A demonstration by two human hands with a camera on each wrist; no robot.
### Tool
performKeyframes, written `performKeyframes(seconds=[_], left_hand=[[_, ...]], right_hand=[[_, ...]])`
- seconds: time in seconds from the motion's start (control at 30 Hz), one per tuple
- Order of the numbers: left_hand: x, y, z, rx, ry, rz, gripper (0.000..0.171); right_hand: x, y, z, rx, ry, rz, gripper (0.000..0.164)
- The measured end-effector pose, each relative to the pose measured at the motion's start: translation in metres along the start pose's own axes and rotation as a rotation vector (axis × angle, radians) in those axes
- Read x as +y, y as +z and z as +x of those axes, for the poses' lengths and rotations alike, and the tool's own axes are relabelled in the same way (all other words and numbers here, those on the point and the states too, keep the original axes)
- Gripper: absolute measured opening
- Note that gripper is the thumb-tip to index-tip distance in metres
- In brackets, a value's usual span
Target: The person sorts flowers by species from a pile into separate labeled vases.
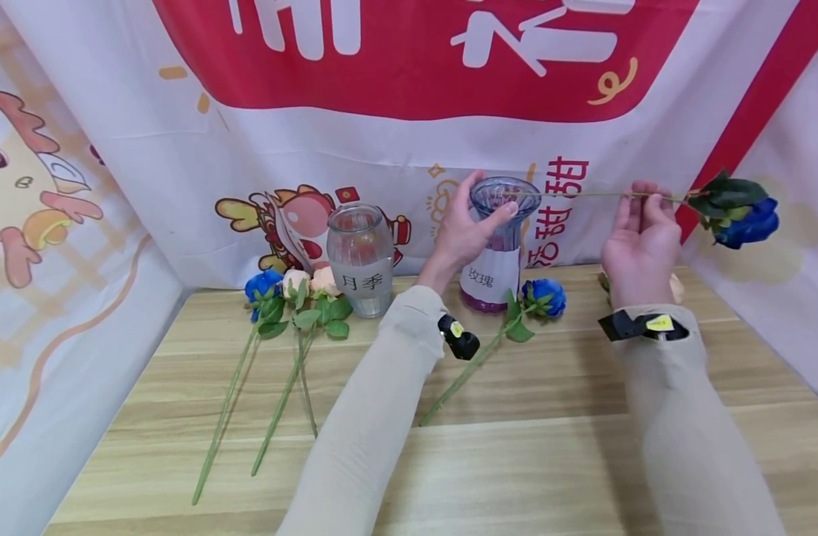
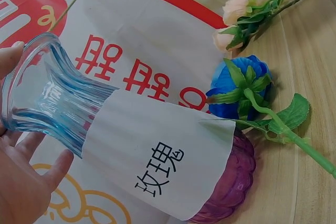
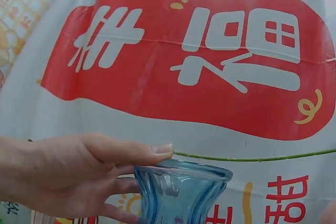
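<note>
My left hand grips the flared neck of a blue-tinted glass vase with a purple base and a white paper label; its thumb lies over the rim. My right hand pinches the thin green stem of an artificial blue rose close below the bloom. The stem runs nearly level to the left, its far end at the vase mouth. In the right wrist view, the stem passes along the top of the rim beside my left thumb. A second blue rose lies on the table by the vase base.
A clear labelled glass vase stands left of my left hand. Another blue rose and two pale pink roses lie left of it, stems toward the front. More pale roses lie at the right, partly behind my right wrist. A printed cloth backs the table.
</note>
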State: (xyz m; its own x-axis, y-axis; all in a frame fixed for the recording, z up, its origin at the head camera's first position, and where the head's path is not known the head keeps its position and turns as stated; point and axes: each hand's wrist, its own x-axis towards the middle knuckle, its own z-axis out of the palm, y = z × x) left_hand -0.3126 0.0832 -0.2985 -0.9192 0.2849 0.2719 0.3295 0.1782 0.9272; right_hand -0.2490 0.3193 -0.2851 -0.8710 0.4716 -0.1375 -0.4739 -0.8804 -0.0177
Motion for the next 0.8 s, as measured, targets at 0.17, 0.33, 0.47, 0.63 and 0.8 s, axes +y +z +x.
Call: performKeyframes(seconds=[0.17, 0.33, 0.47, 0.63, 0.8], left_hand=[[-0.001, 0.0, 0.0, -0.002, 0.001, 0.001, 0.084], [-0.001, 0.0, 0.0, -0.002, -0.007, 0.005, 0.084], [-0.001, 0.0, -0.001, -0.001, -0.007, 0.005, 0.084], [-0.001, 0.0, -0.001, -0.005, 0.014, 0.0, 0.086], [-0.001, 0.0, 0.0, -0.005, 0.025, -0.002, 0.086]], right_hand=[[0.009, 0.005, 0.001, -0.009, -0.028, -0.085, 0.014], [0.016, 0.008, 0.002, -0.017, -0.066, -0.164, 0.017], [0.02, 0.01, 0.001, -0.036, -0.09, -0.198, 0.019], [0.019, 0.02, -0.001, -0.075, -0.128, -0.217, 0.02], [0.02, 0.028, -0.003, -0.094, -0.162, -0.276, 0.021]])
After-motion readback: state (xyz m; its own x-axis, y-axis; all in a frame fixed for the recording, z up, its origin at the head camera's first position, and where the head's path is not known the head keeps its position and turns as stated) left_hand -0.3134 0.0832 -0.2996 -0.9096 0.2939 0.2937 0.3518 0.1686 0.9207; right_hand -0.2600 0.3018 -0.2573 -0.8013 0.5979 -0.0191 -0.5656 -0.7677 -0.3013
